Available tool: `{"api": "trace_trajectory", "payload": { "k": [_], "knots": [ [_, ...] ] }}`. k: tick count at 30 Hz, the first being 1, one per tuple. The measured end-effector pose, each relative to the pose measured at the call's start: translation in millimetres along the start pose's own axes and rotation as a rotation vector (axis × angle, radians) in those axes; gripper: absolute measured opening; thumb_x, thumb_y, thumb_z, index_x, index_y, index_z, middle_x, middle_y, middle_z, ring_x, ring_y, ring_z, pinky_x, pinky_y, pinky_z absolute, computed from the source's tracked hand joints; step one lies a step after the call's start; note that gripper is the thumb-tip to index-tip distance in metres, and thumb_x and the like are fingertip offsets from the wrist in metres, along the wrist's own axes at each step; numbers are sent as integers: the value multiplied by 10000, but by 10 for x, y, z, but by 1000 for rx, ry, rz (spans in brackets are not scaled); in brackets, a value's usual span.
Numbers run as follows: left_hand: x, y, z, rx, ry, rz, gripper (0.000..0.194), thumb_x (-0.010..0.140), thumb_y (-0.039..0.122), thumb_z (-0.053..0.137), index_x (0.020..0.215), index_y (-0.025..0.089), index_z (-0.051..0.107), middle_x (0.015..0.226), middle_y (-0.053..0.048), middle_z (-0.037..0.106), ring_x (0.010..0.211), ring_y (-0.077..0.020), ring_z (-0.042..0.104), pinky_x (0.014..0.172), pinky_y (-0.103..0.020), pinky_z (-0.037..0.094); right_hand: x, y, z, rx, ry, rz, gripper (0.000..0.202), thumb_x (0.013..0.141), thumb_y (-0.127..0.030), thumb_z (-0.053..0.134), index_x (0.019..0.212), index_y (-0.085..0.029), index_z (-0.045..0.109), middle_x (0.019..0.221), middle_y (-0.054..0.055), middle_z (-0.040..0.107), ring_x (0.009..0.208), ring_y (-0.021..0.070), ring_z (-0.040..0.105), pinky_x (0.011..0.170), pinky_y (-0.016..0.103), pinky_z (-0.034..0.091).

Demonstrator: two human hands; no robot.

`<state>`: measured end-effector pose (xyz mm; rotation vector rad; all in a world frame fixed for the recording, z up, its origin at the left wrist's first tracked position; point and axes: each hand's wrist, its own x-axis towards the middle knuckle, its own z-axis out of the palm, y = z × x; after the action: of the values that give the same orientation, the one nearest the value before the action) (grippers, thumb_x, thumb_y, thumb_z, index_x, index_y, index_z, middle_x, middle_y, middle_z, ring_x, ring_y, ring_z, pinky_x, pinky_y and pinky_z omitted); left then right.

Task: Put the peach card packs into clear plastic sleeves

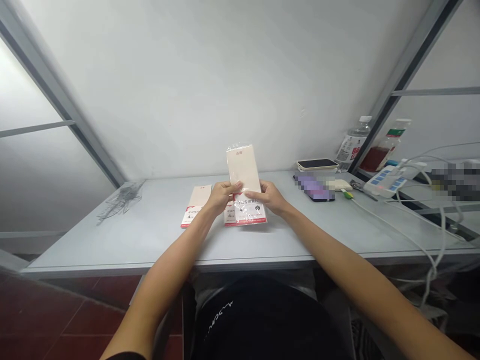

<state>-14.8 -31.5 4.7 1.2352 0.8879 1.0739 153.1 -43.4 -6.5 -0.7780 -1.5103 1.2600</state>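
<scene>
Both hands hold up a cream-coloured packet (242, 167) with a red and white printed lower band, inside a clear plastic sleeve. My left hand (222, 196) is closed on its left edge, thumb across the front. On the opposite edge my right hand (273, 197) pinches it, its thumb also lying on the front. Behind the held packet, partly hidden, a similar packet (229, 217) shows its lower corner. Another packet (195, 206) of the same look lies on the desk to the left, partly covered by my left forearm.
Crumpled clear plastic (122, 200) lies at the desk's left. To the right are a purple phone (314, 187), a dark-screened phone (317, 165), a white power strip (390, 177) with trailing cables (390, 222), a water bottle (352, 145) and a red-brown drink bottle (386, 145).
</scene>
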Motion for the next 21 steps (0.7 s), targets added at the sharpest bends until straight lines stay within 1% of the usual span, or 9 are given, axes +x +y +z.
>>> {"api": "trace_trajectory", "payload": {
  "k": [3,7,8,10,12,14,15,18,21],
  "knots": [
    [-15,14,21,16,18,2,365,557,442,754,628,113,611,612,-36,602,548,-124,559,548,-273,431,1,14,5,-20,-3,-14,423,607,-376,749,956,-159,653,929,70,692,820,229,643,698,340,508],
    [-19,32,24,48,58,-2,352,564,433,749,574,128,574,554,-13,556,496,-98,503,490,-244,382,7,26,21,-62,-13,-27,411,615,-396,746,943,-167,651,913,62,692,793,215,643,674,318,506],
    [-14,35,10,71,72,-3,342,577,426,741,566,132,567,549,-11,549,487,-93,490,475,-238,366,11,30,23,-89,-14,-15,399,623,-409,739,930,-169,652,888,58,694,763,208,641,644,305,502],
    [-2,38,-42,161,100,-10,333,609,425,716,553,139,555,544,-17,546,474,-93,478,458,-235,349,25,45,19,-171,-16,43,351,660,-454,700,854,-165,651,781,50,690,642,181,623,537,273,471],
    [10,32,-113,312,119,-29,340,631,449,689,554,146,556,543,-32,559,467,-107,487,453,-243,351,44,71,1,-263,-20,111,335,711,-494,638,748,-161,628,651,38,661,504,144,569,438,246,405],
    [18,16,-178,502,147,-46,347,627,472,682,560,154,558,538,-44,575,461,-126,505,452,-250,355,62,102,-26,-342,-8,145,332,748,-489,599,706,-160,604,570,19,623,423,115,517,414,236,375],
    [19,6,-200,602,168,-53,345,621,476,682,562,160,556,534,-45,581,461,-132,512,453,-250,355,70,119,-40,-382,7,153,309,754,-466,601,724,-159,605,552,10,610,405,106,504,422,235,381],
    [16,-21,-212,908,219,-98,336,652,484,641,562,176,539,527,-39,590,474,-145,534,462,-248,355,88,170,-66,-518,31,180,256,751,-364,626,885,-146,626,554,-8,608,400,101,507,468,238,415],
    [13,-37,-169,1170,191,-174,330,739,473,527,586,180,534,572,-58,613,538,-180,580,497,-265,381,106,217,-60,-621,40,196,324,782,-298,588,1053,-121,604,536,-11,601,468,127,554,519,241,436]
  ]
}}
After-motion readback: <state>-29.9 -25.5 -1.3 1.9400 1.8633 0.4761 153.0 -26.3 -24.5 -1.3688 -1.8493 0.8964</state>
